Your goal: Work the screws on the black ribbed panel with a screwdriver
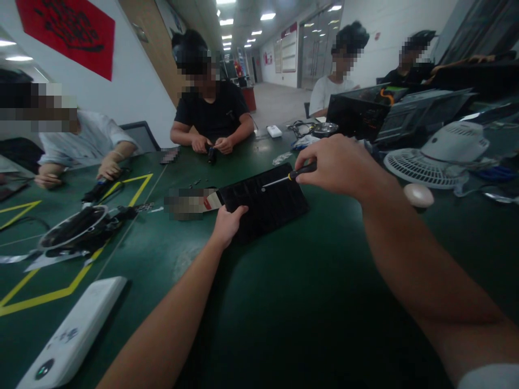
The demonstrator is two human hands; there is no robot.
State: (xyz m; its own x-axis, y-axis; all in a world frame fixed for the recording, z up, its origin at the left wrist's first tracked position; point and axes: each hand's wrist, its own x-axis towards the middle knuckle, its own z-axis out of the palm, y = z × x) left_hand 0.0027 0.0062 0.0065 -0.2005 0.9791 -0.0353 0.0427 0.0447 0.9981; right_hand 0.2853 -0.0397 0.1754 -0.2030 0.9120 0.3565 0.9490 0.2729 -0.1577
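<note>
The right hand is wrapped round a screwdriver, its shaft pointing left and slightly nearward over a black panel. The left hand clasps the panel's left end; short of the table's far edge, the panel slants lengthwise rightward and away.

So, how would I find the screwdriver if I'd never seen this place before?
Start with the big green table, then find the flat black panel near its middle. Above the panel, the screwdriver pokes out from the right-hand grip. Unlike the wide, dark panel, it's skinny, with a silver shaft and a yellow band by its dark handle.
</note>
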